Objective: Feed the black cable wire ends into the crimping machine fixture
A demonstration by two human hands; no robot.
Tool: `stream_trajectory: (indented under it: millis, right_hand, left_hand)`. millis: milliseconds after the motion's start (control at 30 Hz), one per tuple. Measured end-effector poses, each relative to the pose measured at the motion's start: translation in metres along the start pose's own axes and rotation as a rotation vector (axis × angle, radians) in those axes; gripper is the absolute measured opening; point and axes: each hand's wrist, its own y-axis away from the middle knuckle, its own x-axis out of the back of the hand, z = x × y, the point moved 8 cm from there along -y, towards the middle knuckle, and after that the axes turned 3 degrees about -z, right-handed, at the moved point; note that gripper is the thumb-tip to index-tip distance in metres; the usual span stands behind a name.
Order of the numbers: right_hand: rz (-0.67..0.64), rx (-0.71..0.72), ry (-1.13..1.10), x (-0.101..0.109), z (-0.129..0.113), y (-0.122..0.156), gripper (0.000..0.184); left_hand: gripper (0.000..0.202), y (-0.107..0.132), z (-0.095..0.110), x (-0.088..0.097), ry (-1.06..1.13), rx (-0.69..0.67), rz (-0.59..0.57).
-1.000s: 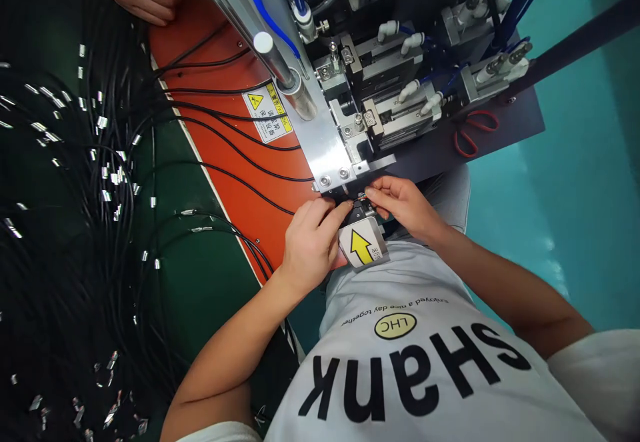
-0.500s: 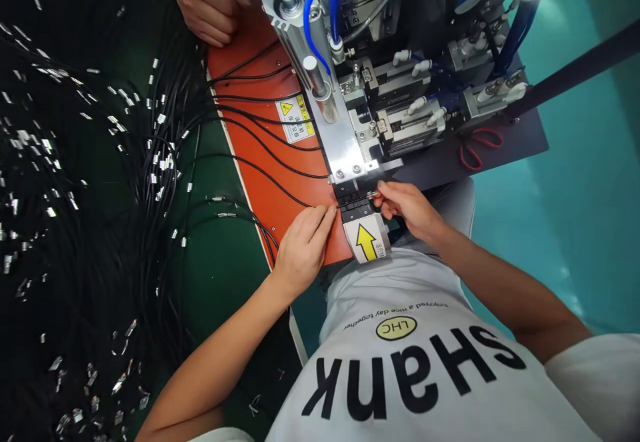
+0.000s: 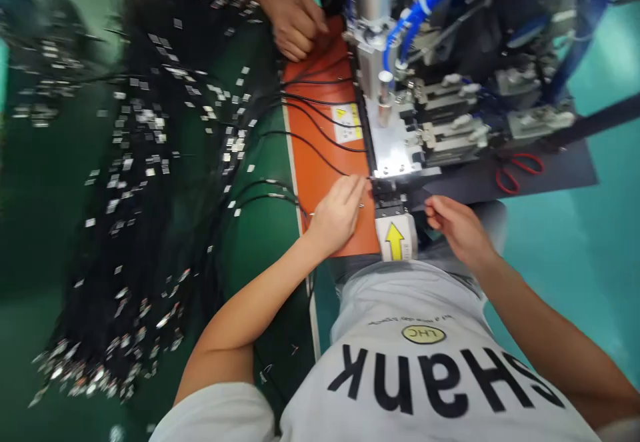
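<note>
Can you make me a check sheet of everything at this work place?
Surface: orange board beside a green table.
Job's things: machine with a black block; arrow sign next to the block.
Clutter: red handles on a dark plate.
Grips: left grip over the board; right grip right of the block, fingers curled; too blurred to tell what either holds.
Cables: black cables heaped on the table, some crossing the board.
Surroundings: another person's hand at the board's far end; turquoise floor.

Red scissor handles right; teal floor beyond; yellow-and-white warning label left
</note>
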Motion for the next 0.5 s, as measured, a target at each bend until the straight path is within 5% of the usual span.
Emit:
stream_trajectory:
  millis: [133, 300, 400, 500]
  right_hand:
    - [0.115, 0.041, 0.060, 0.028, -0.010, 0.016, 0.025]
    - [0.087, 0.048, 0.155, 0.029, -0.019, 0.022, 0.022]
    - [0.057, 0.058, 0.218, 0.017, -0.025, 0.027, 0.026]
    - [0.031, 0.074, 0.277, 0.006, -0.032, 0.036, 0.028]
  left_hand:
    - [0.034, 0.034, 0.004, 0.040, -0.003, -0.174, -0.292]
    - [0.025, 0.102, 0.029, 0.038, -0.285, -0.625, -0.581]
    - [0.022, 0.103, 0.035, 0.038, -0.314, -0.709, -0.619]
    - [0.012, 0.080, 0.042, 0.055, -0.333, -0.577, -0.566]
